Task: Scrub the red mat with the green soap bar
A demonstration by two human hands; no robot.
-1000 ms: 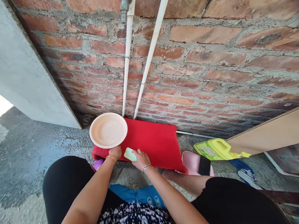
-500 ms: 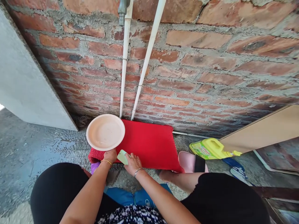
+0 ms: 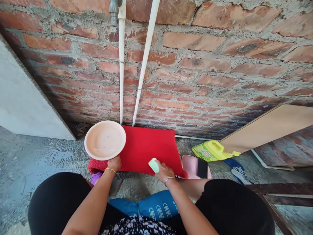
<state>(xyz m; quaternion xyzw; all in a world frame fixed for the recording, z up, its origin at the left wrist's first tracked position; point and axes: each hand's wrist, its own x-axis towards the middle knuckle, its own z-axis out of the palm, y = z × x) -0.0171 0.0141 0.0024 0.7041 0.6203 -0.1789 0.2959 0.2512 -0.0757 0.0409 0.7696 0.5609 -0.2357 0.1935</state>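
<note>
Right hand (image 3: 165, 171) is curled round 1 green block (image 3: 154, 165), on or just over the red mat (image 3: 150, 147). Left hand (image 3: 114, 163)'s balled at its edge, can't tell gripping what. I'd keep the mat taut, block flat.

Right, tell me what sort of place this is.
Probably a rough washing area, perhaps semi-outdoor: what looks like a tap by a bare brick wall, a wet floor and a basin suggest it.
</note>
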